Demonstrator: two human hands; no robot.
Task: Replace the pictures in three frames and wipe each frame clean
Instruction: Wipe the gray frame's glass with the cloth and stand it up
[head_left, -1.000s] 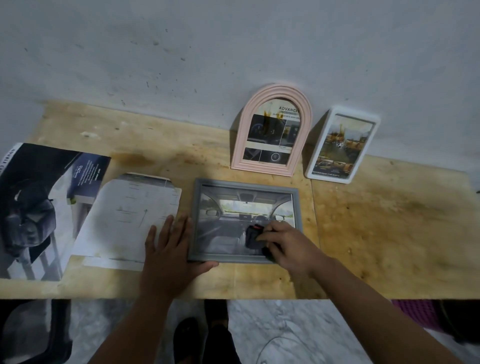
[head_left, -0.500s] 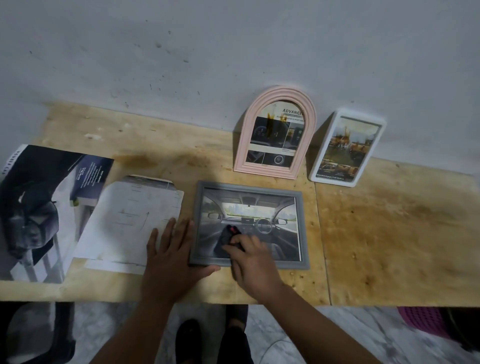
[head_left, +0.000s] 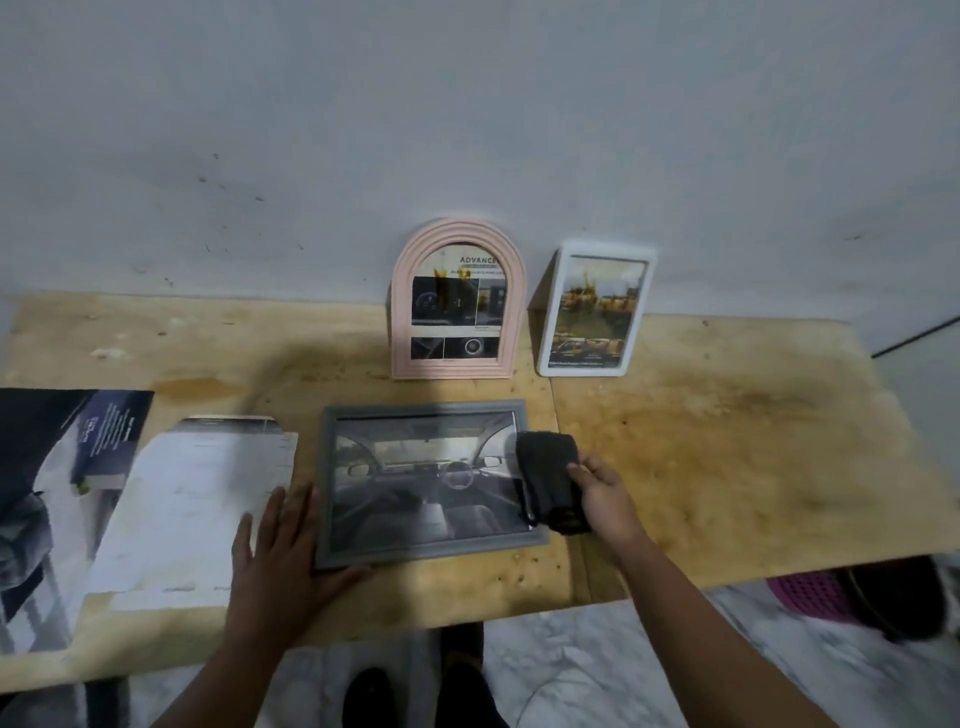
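Note:
A grey picture frame (head_left: 422, 551) with a car-interior photo lies flat on the wooden table (head_left: 727, 441) in front of me. My left hand (head_left: 275, 561) lies flat with straight fingers against the frame's lower left corner. My right hand (head_left: 605, 491) grips a dark cloth (head_left: 548, 478) at the frame's right edge. A pink arched frame (head_left: 451, 301) and a white frame (head_left: 595, 309) lean upright against the wall behind.
Loose printed sheets (head_left: 192, 499) lie left of the grey frame, with a dark car brochure (head_left: 57, 478) at the far left. A purple basket (head_left: 810, 592) sits on the floor under the table's right end. My feet show below the front edge.
My right hand has swept the dark cloth from the lower middle of the picture across to the frame's right edge. My left hand has stayed at the lower left corner.

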